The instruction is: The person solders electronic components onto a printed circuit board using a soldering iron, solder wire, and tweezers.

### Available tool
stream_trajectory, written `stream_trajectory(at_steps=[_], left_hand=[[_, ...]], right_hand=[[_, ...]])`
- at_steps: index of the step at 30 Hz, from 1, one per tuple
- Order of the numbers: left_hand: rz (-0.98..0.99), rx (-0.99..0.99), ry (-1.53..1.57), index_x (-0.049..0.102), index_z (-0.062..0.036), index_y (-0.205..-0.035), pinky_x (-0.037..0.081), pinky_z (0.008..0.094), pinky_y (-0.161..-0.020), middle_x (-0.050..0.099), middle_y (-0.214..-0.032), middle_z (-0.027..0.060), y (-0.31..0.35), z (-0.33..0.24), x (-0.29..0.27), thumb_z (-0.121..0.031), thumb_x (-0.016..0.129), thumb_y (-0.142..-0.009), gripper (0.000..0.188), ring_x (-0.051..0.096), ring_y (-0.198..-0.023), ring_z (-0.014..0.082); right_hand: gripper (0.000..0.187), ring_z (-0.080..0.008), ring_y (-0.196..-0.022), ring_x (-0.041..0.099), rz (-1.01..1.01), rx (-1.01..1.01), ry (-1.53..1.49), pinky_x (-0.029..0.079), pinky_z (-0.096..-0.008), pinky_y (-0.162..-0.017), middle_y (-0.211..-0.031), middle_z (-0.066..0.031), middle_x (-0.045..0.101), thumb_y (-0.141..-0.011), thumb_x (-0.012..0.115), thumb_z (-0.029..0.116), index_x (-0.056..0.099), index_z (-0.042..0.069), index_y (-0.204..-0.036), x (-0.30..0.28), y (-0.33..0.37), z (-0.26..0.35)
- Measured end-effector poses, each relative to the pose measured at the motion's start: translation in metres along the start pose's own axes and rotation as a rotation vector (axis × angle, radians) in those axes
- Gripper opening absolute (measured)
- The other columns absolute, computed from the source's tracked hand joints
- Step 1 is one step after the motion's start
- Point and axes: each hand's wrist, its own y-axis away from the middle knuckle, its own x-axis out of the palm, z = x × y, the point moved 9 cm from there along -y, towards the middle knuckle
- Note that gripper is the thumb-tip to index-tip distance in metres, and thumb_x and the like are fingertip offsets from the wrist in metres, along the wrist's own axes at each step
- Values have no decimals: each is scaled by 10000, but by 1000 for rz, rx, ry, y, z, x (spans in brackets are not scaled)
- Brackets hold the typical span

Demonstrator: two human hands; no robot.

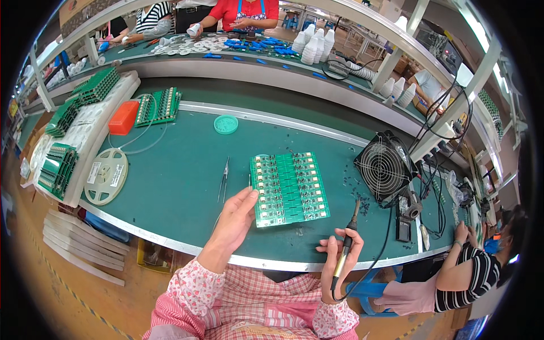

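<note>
Circuit board (pixel 290 190), fingers (pixel 242 200) at left edge

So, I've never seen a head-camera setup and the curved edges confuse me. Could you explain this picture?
It's taken by a fisheye camera on someone's head, looking down, so straight edges bend. There's no machine arm, just that person's bare hands. The left hand is at the left edge of a green circuit board; its exact grip is unclear. The right hand holds a soldering iron. The green tabletop also bears tweezers, a round dish, a reel and a fan.
</note>
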Motion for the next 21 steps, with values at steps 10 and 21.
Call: stream_trajectory(at_steps=[10, 21], left_hand=[[4, 90, 38, 523, -10, -1241, 495, 314, -899, 639, -1143, 69, 6, 3, 21, -170, 477, -1005, 289, 623, -1009, 139], [-64, 121, -12, 552, 11, -1225, 482, 278, -807, 642, -1076, 48, 4, 10, 23, -160, 482, -1005, 288, 595, -906, 95]], right_hand=[[714, -237, -919, 655, 186, 221, -313, 596, -333, -731, -1290, -197, 406, -878, 596, -27, 185, 32, -1458, 51, 1, 12], [712, -204, -924, 648, 227, 205, -283, 588, -312, -738, -1314, -201, 397, -873, 608, -24, 181, -23, -1443, 77, 4, 1]])
